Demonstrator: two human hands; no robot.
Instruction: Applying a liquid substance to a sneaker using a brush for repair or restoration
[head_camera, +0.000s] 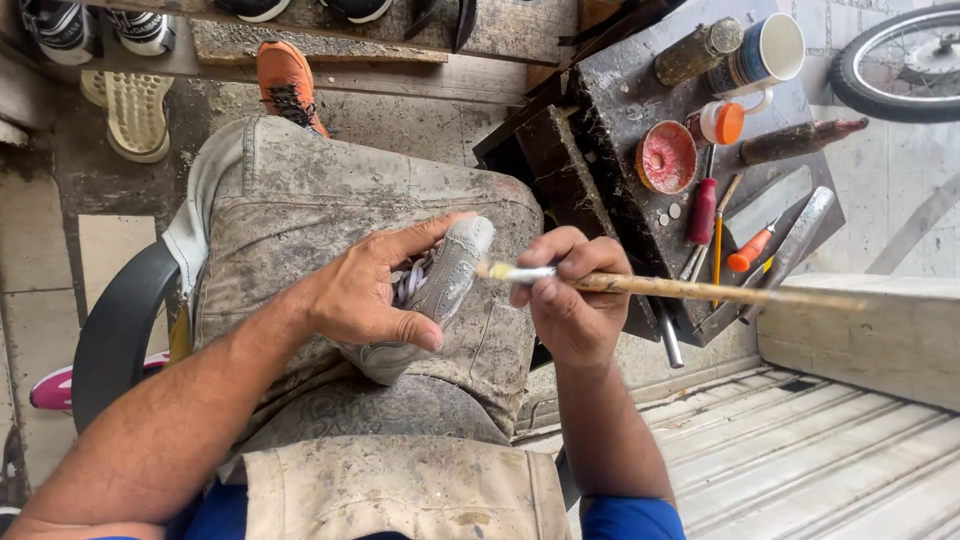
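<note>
While I sit with one leg crossed over the other, a black chair arm (120, 330) curves at my far left, and a pink shoe (52, 385) lies on the floor under it. Above, a pale sole (135, 112) faces up beside my orange shoe (285, 85). A stained apron (340, 200) covers my knee. My left hand (365, 295) rests on it, wrapped around a small grey shoe (435, 295): the thumb lies along the upper edge, the fingers curl under the side, and the toe points up and right. The shoe sits in my lap, pressed against the apron. Just right of the toe is the pale, wet tip of a brush (680, 288); I cannot tell whether it touches the shoe. My right hand (572, 300) pinches the brush near its metal ferrule, the fingers folded tight about it, and the long wooden handle runs out to the right. Beyond that hand stands a dark, grimy work box (615, 110) with a round red tin (666, 157), a red-handled tool (703, 210), a small orange-handled tool (750, 250), an orange-capped bottle (722, 122) and a mug (765, 52). A bicycle wheel (900, 60) shows at the top right corner.
</note>
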